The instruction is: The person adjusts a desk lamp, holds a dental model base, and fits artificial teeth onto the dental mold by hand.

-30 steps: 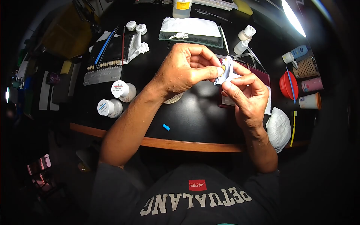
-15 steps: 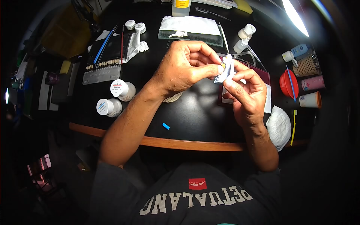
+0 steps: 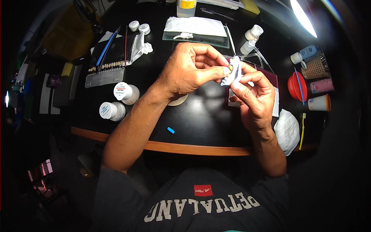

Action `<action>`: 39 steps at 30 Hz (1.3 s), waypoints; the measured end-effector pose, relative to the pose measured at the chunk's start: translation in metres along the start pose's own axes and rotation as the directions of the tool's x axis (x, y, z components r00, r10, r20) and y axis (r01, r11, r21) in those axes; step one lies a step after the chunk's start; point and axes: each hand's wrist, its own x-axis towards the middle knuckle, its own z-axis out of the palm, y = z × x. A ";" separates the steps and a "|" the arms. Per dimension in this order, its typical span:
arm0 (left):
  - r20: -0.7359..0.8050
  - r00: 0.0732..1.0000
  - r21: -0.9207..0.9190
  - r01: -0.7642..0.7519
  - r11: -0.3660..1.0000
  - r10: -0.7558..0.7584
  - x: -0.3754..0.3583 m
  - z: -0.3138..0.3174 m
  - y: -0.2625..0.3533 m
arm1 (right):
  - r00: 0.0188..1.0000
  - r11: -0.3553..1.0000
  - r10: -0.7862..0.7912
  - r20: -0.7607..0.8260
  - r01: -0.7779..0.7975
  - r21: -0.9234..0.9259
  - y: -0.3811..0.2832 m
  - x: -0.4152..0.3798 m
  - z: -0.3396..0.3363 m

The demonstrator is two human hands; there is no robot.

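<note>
And here, above the middle of the table, a small pale piece is held up in the air, well clear of the surface. It is grasped from its right side by the right hand, pinched between thumb and fingertips, so that it is set right at the ends of the fingers, outside the palm. On its left face a yellow spot is shown, and right there the thumb and forefinger of the left hand are brought close together. Whether anything is clasped in that left grip cannot be told; the contact is hidden by the fingertips.

Now the pose: the left forearm is slanted from the front edge up and inward, the wrist bent toward the piece, the other fingers curled. The right forearm is raised more steeply, over the right part of the front edge, the fingers bent toward the left.

Near the front edge a blue cap is seen; toward the front left corner two white jars are placed; by the front right corner a white bundle is seen beside a yellow toothbrush.
</note>
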 end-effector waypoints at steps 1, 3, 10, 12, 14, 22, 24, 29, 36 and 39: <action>-0.002 1.000 0.008 -0.005 1.000 0.005 0.000 0.000 0.000 | 1.000 1.000 -0.007 0.005 0.007 -0.008 0.000 0.000 0.000; -0.005 1.000 0.025 -0.016 1.000 0.016 0.000 0.001 -0.001 | 1.000 1.000 -0.015 0.012 0.015 -0.022 0.000 0.000 0.000; 0.002 1.000 0.038 -0.004 0.999 0.004 -0.001 0.001 0.003 | 1.000 1.000 -0.005 0.014 0.005 -0.010 -0.001 0.000 -0.001; -0.002 1.000 0.028 0.006 1.000 -0.006 -0.001 0.001 0.005 | 1.000 1.000 -0.003 0.010 0.003 -0.007 -0.001 0.000 0.000; -0.016 1.000 0.011 0.005 1.000 -0.005 -0.001 0.002 0.005 | 1.000 1.000 0.001 -0.002 -0.001 -0.003 -0.001 -0.001 0.000; -0.024 0.999 0.028 -0.022 0.999 0.022 -0.001 0.002 0.004 | 0.999 0.999 -0.022 0.024 0.022 -0.028 0.001 -0.001 -0.003; -0.029 0.999 0.019 -0.016 1.000 0.017 -0.001 0.002 0.004 | 0.999 0.999 -0.025 0.029 0.026 -0.024 0.002 0.000 -0.003; -0.032 0.999 0.021 -0.012 1.000 0.012 -0.001 0.002 0.005 | 1.000 1.000 0.008 -0.012 -0.008 -0.023 -0.004 -0.001 0.004; -0.009 1.000 0.002 -0.006 1.000 0.006 -0.001 0.002 0.004 | 0.999 0.998 0.008 0.046 -0.005 -0.064 -0.004 -0.001 0.002; -0.012 1.000 -0.033 0.000 0.999 0.000 -0.002 0.002 0.001 | 0.999 0.998 0.007 0.045 -0.004 -0.067 -0.004 -0.001 0.002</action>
